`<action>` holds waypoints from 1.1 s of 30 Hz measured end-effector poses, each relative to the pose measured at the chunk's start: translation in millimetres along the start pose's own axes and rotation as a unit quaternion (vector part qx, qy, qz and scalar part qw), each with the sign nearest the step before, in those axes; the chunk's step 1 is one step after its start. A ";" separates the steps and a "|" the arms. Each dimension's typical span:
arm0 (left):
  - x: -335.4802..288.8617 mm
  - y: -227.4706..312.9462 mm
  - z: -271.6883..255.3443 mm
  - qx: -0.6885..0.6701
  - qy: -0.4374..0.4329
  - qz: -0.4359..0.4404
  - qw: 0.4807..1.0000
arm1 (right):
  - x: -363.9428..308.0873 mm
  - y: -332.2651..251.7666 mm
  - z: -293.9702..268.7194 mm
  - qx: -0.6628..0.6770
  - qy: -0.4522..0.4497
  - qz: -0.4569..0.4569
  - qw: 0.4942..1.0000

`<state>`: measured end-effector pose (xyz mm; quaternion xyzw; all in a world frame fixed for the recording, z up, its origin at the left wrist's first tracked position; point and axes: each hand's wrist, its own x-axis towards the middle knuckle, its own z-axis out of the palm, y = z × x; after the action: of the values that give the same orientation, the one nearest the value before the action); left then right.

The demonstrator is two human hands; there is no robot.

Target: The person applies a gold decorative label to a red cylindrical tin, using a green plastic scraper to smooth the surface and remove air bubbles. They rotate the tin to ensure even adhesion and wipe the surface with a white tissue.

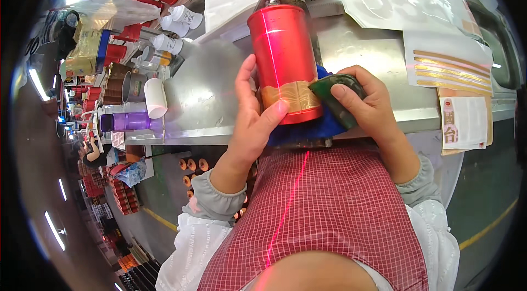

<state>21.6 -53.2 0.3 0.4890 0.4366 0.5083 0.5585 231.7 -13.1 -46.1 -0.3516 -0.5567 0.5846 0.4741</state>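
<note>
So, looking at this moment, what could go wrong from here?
1. The green scraper in the right hand has a pointed corner at the gold band; a slip might scratch or nick it.
2. The thumb of the left hand lies on that band, so pressing unevenly could shift or smudge it.
3. The red cylinder is round, so it may turn under one-sided pressure.
</note>
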 end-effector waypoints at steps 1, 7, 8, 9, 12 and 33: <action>0.2 0.1 0.5 0.006 0.003 -0.004 1.000 | 0.0 -0.5 0.1 -0.014 0.002 -0.005 1.000; 0.0 -4.3 8.4 0.073 0.049 -0.003 0.996 | -0.8 0.0 1.5 -0.040 0.014 -0.013 0.999; -0.4 -4.3 10.3 0.051 0.050 0.000 0.997 | -0.6 0.9 1.0 -0.047 0.018 -0.020 0.999; -1.7 -4.2 12.2 0.028 0.051 0.003 0.998 | -0.5 0.3 1.4 -0.045 0.017 -0.021 0.999; -7.5 -5.9 4.1 -0.010 0.019 0.001 1.000 | -1.2 0.5 2.5 -0.039 0.018 -0.021 0.999; -17.5 -10.2 -0.2 0.643 -0.046 0.412 0.644 | -2.0 -2.3 2.5 -0.152 0.047 -0.084 0.984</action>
<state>21.1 -70.7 -10.0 0.8773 0.3807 0.2542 -0.1442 230.4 -15.9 -43.8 -0.3990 -0.6439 0.4339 0.4878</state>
